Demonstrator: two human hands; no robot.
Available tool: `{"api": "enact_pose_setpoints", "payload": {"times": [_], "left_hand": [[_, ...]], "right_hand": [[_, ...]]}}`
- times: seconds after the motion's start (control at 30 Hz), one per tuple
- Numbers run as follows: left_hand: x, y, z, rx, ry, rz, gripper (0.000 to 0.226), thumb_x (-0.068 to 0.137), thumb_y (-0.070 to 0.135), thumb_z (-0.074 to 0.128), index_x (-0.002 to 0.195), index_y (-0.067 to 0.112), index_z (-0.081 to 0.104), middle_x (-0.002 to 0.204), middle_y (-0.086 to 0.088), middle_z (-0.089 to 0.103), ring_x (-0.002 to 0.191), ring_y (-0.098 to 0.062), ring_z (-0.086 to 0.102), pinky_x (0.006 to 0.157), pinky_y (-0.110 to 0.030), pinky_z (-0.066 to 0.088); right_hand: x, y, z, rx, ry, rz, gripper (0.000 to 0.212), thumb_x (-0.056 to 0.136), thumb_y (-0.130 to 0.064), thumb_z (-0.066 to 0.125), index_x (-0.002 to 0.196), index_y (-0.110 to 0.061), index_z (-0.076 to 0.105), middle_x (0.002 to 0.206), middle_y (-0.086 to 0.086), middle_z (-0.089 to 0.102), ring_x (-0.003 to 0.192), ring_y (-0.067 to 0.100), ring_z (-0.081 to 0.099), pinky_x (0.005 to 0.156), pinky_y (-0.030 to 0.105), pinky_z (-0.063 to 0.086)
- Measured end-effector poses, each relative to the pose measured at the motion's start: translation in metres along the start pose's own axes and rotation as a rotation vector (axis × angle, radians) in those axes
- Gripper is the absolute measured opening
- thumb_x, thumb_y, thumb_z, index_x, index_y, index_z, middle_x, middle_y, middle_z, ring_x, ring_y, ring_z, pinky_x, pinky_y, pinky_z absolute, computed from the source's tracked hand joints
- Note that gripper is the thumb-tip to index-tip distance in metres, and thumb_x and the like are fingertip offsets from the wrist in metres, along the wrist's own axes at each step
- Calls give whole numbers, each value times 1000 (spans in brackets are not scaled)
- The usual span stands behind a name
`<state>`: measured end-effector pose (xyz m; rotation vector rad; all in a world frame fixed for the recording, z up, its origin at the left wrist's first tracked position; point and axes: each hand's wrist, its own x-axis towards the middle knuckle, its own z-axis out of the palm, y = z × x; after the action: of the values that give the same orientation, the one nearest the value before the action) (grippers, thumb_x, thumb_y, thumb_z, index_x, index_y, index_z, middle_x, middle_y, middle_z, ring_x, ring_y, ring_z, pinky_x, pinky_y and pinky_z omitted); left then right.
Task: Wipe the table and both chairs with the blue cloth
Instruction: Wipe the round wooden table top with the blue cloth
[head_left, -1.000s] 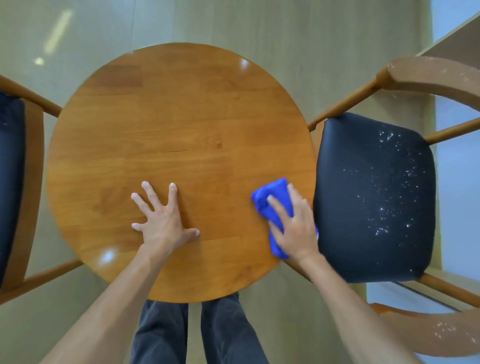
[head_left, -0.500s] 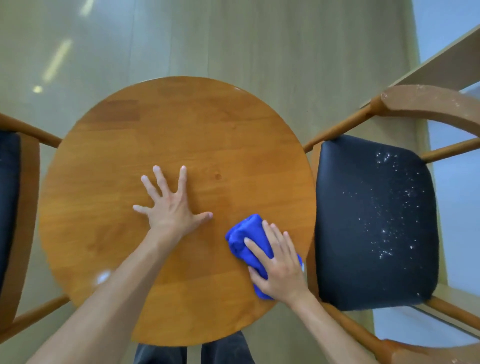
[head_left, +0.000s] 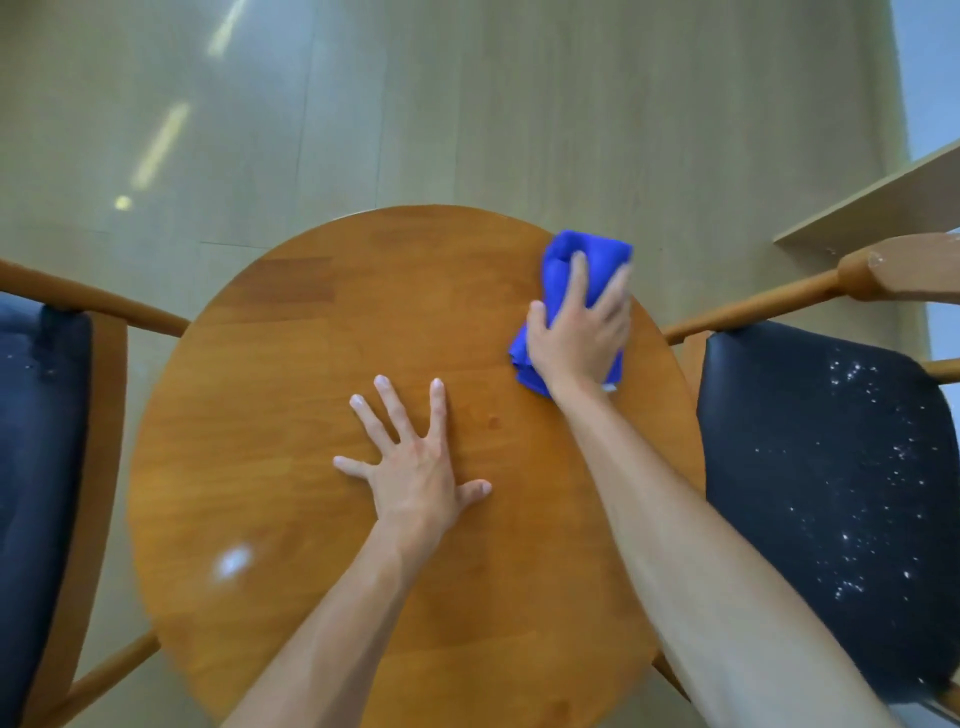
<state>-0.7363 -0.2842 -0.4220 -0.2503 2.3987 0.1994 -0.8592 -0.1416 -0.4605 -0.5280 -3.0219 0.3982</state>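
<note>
A round wooden table (head_left: 291, 467) fills the middle of the head view. My right hand (head_left: 579, 332) presses a bunched blue cloth (head_left: 566, 260) onto the table's far right edge. My left hand (head_left: 415, 467) lies flat on the table's middle, fingers spread, holding nothing. To the right stands a wooden chair with a black seat (head_left: 831, 467) speckled with white crumbs. At the left edge a second chair's black seat (head_left: 36, 467) is partly cut off by the frame.
A pale wooden floor (head_left: 467, 104) surrounds the table. The right chair's wooden armrest (head_left: 893, 267) rises at the upper right, beside a light wooden ledge (head_left: 872, 208). The left chair's arm rail (head_left: 104, 306) slants toward the table's left edge.
My right hand has swept the blue cloth from the table's near right part to its far right edge. The view has tilted forward. My left hand stays flat on the table.
</note>
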Motion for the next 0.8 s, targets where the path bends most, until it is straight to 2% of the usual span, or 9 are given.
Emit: {"api": "enact_pose_setpoints", "payload": {"times": [0.1,0.17,0.23,0.3,0.4,0.53,0.7,0.8], "left_hand": [[1,0,0,5,-11,-5,127,67,76,62,144,32,-29,144,-22,-43,135,-50,-31,98,-77,24],[0,0,0,4,-12,-10,127,66,76,62,145,32,-28,143,-22,-44,135,-49,-32,98,-76,24],[0,-1,0,-3,-10,-12,127,65,77,62,145,33,-27,143,-21,-44,135,-48,-32,99,-76,24],[-1,-1,-1,-12,-11,-9,127,65,76,62,145,34,-28,143,-19,-45,135,-48,-33,99,-76,24],[-2,-1,-3,-21,-24,-2,127,67,75,63,144,34,-29,143,-20,-46,134,-48,-34,99,-76,22],[-1,-1,-4,-11,-26,-5,126,68,75,62,144,32,-30,141,-22,-47,133,-51,-34,100,-77,22],[-2,-2,-7,2,-41,16,125,70,73,62,144,31,-29,142,-23,-46,133,-52,-33,100,-76,23],[-8,-20,-13,-18,-58,111,118,75,67,63,147,32,-23,147,-17,-42,138,-44,-31,105,-68,25]], "right_hand": [[-1,-60,14,-12,-149,-248,71,87,-45,53,149,-25,27,156,25,8,140,45,19,113,54,22],[-12,-72,17,-8,-201,-505,68,85,-42,56,147,-26,34,156,23,16,139,43,25,111,55,27],[-21,-50,11,27,-233,-693,62,83,-36,57,143,-27,43,155,19,24,138,39,31,110,53,31],[-30,-3,-3,68,-248,-740,60,82,-32,56,141,-26,46,155,17,26,139,35,31,109,51,32],[-59,78,-32,37,-178,-571,59,84,-30,57,141,-22,46,154,17,25,140,33,30,108,49,35],[-113,126,-49,-11,-59,-132,54,87,-32,50,139,-17,46,153,20,26,135,35,34,103,48,41],[-149,70,-21,78,112,339,59,84,-28,53,140,-12,41,151,29,23,132,44,31,104,50,32],[-135,17,-6,163,129,571,64,84,-30,55,143,-14,36,151,34,16,133,51,28,105,59,28]]}}
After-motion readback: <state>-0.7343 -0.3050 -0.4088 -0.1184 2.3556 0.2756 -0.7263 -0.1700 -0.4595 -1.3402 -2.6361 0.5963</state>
